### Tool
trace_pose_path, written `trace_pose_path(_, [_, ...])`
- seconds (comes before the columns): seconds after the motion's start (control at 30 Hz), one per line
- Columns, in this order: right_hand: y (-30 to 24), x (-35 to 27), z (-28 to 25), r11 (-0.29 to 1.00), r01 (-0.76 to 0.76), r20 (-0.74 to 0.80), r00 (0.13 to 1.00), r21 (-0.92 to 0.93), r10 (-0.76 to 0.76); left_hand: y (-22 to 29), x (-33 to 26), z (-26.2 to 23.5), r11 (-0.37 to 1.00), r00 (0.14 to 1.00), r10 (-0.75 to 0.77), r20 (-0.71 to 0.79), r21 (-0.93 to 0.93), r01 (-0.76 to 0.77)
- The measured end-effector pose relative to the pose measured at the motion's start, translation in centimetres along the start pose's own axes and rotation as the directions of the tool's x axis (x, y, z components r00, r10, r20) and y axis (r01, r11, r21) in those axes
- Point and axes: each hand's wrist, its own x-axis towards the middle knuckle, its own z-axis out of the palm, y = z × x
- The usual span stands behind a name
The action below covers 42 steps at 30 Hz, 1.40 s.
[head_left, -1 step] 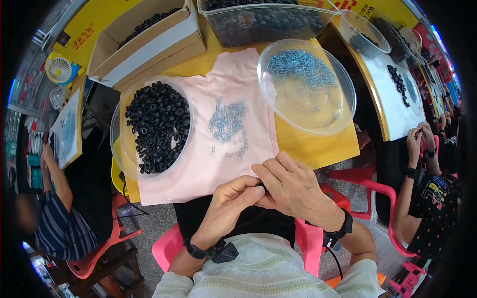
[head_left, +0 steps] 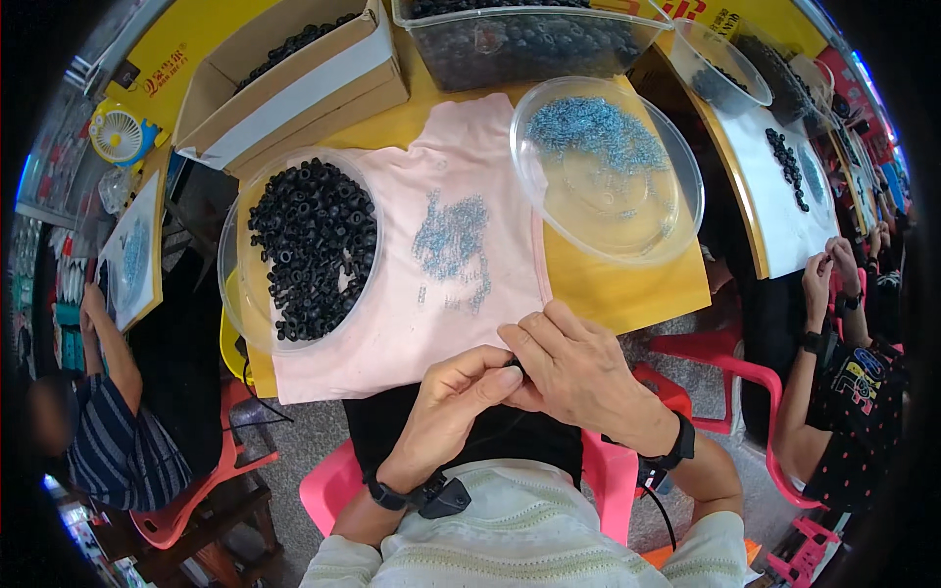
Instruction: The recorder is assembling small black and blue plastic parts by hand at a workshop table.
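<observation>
A: Where's the part?

B: Small black piece point(head_left: 514, 367), pinched between my left hand point(head_left: 456, 402) and right hand point(head_left: 578, 367), at the near edge of the pink cloth point(head_left: 392, 333). Both hands closed on it, fingertips meeting over the piece.

A: Shape?

B: Can't tell. My fingers cover nearly all of it; only a dark sliver shows.

A: Stock?

B: Black rings point(head_left: 314, 245) in a clear bowl point(head_left: 235, 294), far left of my hands. Loose blue bits point(head_left: 453, 235) on the cloth, straight ahead, apart from my fingers. More blue bits in the clear dish point(head_left: 676, 211), far right.

A: Further back?

B: Cardboard box point(head_left: 294, 108) far left, clear bin point(head_left: 529, 44) of dark parts at the far edge, top cut off by the frame.

A: Anyone nearby?

B: One person point(head_left: 108, 431) left, another person point(head_left: 853, 392) right, both partly cut off at the rim. What their hands hold is too small to make out.
</observation>
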Motion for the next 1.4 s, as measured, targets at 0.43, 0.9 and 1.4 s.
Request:
trace_pose_path(0.43, [-2.2,-2.3,1.9,0.997,0.068,0.090,0.994,-0.022,-0.066,-1.4,-2.5,-1.4,0.986,0.988,-0.151,-0.029,0.060,0.153])
trace_pose_path(0.9, [-1.6,1.0,2.2,0.999,0.043,-0.012,0.999,0.002,-0.043,-1.6,-2.3,-2.7,0.997,0.992,0.074,-0.106,-0.025,-0.077])
trace_pose_path(1.4, [-1.9,0.6,1.4,0.785,-0.330,0.101,0.939,0.525,0.328,-0.3,-1.5,-3.2,0.984,0.965,0.100,-0.244,-0.119,-0.132])
